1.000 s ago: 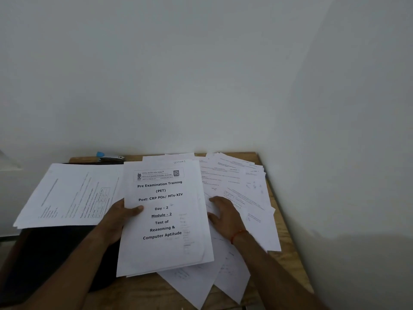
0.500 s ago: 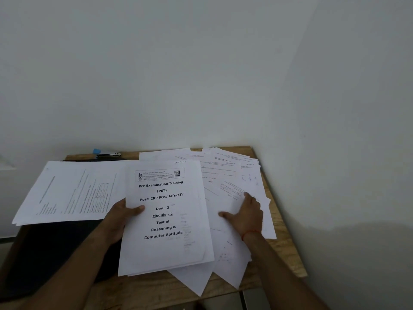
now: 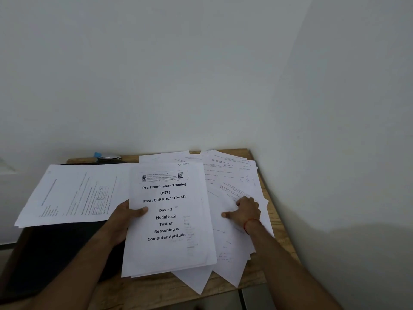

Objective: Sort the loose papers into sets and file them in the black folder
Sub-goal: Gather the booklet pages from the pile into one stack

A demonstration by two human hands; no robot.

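My left hand (image 3: 126,217) grips a thick set of white papers (image 3: 167,247) by its left edge, thumb on the top sheet headed "Pre Examination Training". To the right lies a spread heap of loose papers (image 3: 232,175) on the wooden table (image 3: 277,231). My right hand (image 3: 245,211) rests on that heap, fingers curled over a sheet near its right side, thumb stretched left. The black folder (image 3: 55,249) lies at the left, partly under another set of papers (image 3: 71,195).
A stapler with a blue end (image 3: 107,156) sits at the table's back edge by the wall. White walls close the corner at the back and right. Some loose sheets hang over the table's front edge (image 3: 196,285).
My right hand slid from beside the held set to the right, across the loose heap. The left hand and its set stayed put. The view tipped up slightly.
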